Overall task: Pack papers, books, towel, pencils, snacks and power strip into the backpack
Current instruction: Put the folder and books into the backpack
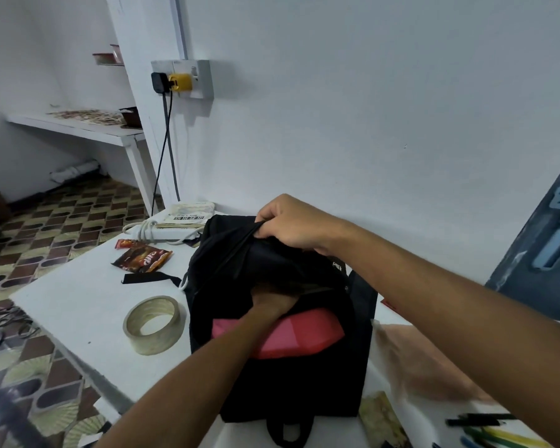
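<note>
Black backpack (282, 376) at table centre, packing incomplete. Right hand (291, 223) pinches its upper flap; left hand (272, 302) is inside, grip unseen. Snacks (142, 257) and power strip (162, 232) lie at 10 o'clock, pencils (495, 430) at 4 o'clock.

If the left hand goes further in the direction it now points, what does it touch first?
Probably the inside of the black backpack: the left hand already reaches into its opening, above a pink-red item. What lies deeper is hidden.
</note>
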Motion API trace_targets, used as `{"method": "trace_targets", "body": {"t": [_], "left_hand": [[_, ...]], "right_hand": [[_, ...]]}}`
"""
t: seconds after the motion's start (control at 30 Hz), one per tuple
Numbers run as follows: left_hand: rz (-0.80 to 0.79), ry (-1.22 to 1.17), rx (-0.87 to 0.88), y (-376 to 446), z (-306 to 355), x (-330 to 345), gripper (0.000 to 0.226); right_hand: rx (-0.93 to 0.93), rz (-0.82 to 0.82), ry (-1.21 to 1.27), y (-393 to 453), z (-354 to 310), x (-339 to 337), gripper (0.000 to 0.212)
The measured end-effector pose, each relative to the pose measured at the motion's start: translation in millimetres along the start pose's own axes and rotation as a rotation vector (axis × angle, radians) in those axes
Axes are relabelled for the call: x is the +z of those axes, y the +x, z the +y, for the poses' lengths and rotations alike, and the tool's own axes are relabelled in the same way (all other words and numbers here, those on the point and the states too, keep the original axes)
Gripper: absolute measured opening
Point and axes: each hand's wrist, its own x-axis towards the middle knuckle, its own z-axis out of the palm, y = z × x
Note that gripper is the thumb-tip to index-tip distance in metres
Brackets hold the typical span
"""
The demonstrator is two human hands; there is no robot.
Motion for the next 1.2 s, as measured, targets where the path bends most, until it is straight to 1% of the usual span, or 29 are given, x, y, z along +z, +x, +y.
{"method": "trace_targets", "body": {"t": [0.03,0.07,0.1,0.13,0.2,0.23,0.27,0.3,0.33,0.37,0.4,0.43,0.47,0.5,0.53,0.57,0.6,0.63,0.7,0.73,0.77,0.83,0.9,0.97,1.07,1.13,1.2], "left_hand": [[-0.016,0.005,0.027,-15,5,-13,0.06],[0.019,0.084,0.12,-33,11,-26,0.055],[0.094,0.118,0.206,-53,13,-40,0.048],[0.208,0.115,0.36,-75,13,-55,0.041],[0.537,-0.106,0.767,-112,4,-79,0.019],[0.728,-0.174,0.915,-121,-6,-86,0.014],[0.932,-0.223,0.966,-128,-16,-94,0.02],[1.09,-0.255,0.952,-130,-26,-102,0.027],[1.193,-0.27,0.873,-130,-36,-110,0.033],[1.221,-0.271,0.755,-128,-45,-119,0.037],[1.166,-0.256,0.637,-124,-54,-125,0.044],[1.038,-0.253,0.542,-119,-63,-129,0.05],[0.888,-0.31,0.474,-112,-71,-132,0.046],[0.784,-0.4,0.411,-107,-77,-134,0.034],[0.741,-0.489,0.358,-101,-82,-136,0.021],[0.731,-0.537,0.315,-96,-84,-139,0.013],[0.737,-0.543,0.295,-91,-85,-140,0.011],[0.724,-0.534,0.296,-88,-84,-142,0.012],[0.685,-0.538,0.337,-82,-83,-148,0.014],[0.648,-0.547,0.361,-80,-83,-150,0.013],[0.589,-0.571,0.392,-78,-86,-154,0.01],[0.452,-0.641,0.436,-68,-98,-161,0.015],[0.398,-0.71,0.375,-50,-119,-169,0.016],[0.425,-0.662,0.275,-23,-142,-174,0.013],[0.417,-0.467,0.164,27,-173,-177,0.008],[0.412,-0.347,0.132,59,-186,-178,0.005],[0.372,-0.221,0.133,96,-197,-178,0.017]], "right_hand": [[-0.02,0.024,-0.033,1,0,-1,0.018],[-0.039,0.05,-0.069,2,1,-3,0.018],[-0.05,0.07,-0.101,4,2,-5,0.018],[-0.052,0.089,-0.126,6,4,-6,0.018],[-0.062,0.128,-0.172,11,8,-7,0.02],[-0.066,0.145,-0.198,13,10,-6,0.022],[-0.073,0.15,-0.217,16,11,-5,0.022],[-0.077,0.144,-0.228,17,12,-3,0.022],[-0.081,0.127,-0.234,18,13,-1,0.022],[-0.084,0.108,-0.234,18,14,2,0.021],[-0.087,0.094,-0.232,18,14,4,0.02],[-0.093,0.08,-0.234,19,13,7,0.018],[-0.102,0.066,-0.237,19,12,10,0.017],[-0.11,0.044,-0.242,20,12,12,0.016],[-0.116,0.013,-0.253,21,11,15,0.016],[-0.122,-0.02,-0.271,20,10,16,0.018],[-0.125,-0.048,-0.294,21,10,17,0.023],[-0.12,-0.07,-0.325,20,10,17,0.032],[-0.066,-0.107,-0.455,24,13,15,0.059],[-0.023,-0.119,-0.541,25,15,15,0.067],[0.018,-0.127,-0.599,29,18,16,0.067],[0.067,-0.112,-0.618,39,23,19,0.055],[0.076,-0.102,-0.634,48,27,25,0.048],[0.059,-0.115,-0.659,60,30,29,0.045],[0.068,-0.163,-0.653,79,32,32,0.038],[0.093,-0.202,-0.637,90,36,32,0.038],[0.128,-0.233,-0.612,101,42,35,0.037]]}}
